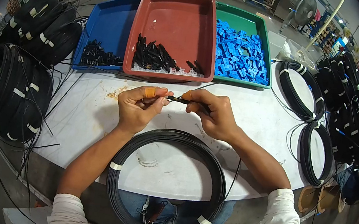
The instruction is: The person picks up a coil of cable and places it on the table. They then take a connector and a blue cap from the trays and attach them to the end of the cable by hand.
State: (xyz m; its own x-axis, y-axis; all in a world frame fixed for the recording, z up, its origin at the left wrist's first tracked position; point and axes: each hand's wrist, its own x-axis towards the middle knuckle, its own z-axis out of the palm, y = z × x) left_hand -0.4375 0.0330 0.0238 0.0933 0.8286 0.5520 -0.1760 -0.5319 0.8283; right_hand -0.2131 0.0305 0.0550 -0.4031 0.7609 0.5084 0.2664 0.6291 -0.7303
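Note:
Above the middle of the white table, my left hand (140, 106) pinches one end of a small black connector piece (177, 99). Orange tape wraps a finger of that hand. From the other side my right hand (209, 111) has its fingers closed on the same black piece, with orange tape on a finger too. Below both hands a large coil of black cable (114, 181), bound with pale tape, lies partly on the table and partly over the lap. A cable strand runs up from the coil beside my right forearm.
Behind the hands are a blue tray (110, 15) and a red tray (177, 15) with black parts, and a green tray (243, 15) with blue clips. Black cable coils are piled at left (13, 88); others lie on the table's right (316, 154) and hang beyond.

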